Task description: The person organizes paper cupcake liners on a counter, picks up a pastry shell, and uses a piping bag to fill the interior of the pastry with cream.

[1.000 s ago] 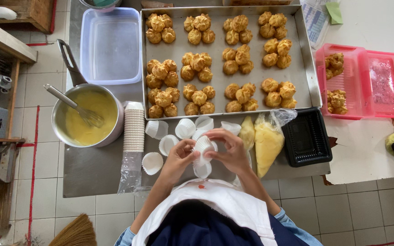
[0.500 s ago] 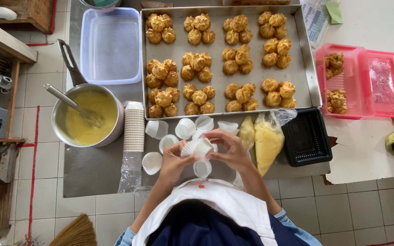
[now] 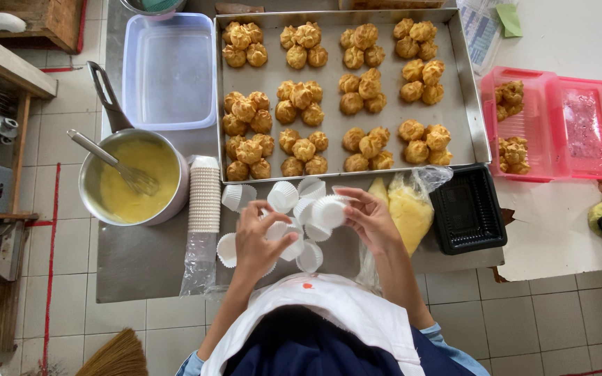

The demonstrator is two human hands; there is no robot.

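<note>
- Left hand (image 3: 263, 240): grip closed on a white pleated paper baking cup (image 3: 278, 230), low over the grey metal tabletop (image 3: 148, 257).
- Right hand (image 3: 374, 221): fingers pinch a second white paper cup (image 3: 329, 211) by its rim, just beside the left hand.
- Loose white cups (image 3: 283, 197) lie scattered below both hands.
- Sleeved stack of cups (image 3: 204, 202) lies left of them, touching the steel pot of yellow custard (image 3: 134, 179) with wire whisk (image 3: 116, 163).
- Steel tray of golden puffs (image 3: 346, 94) lies beyond the hands.
</note>
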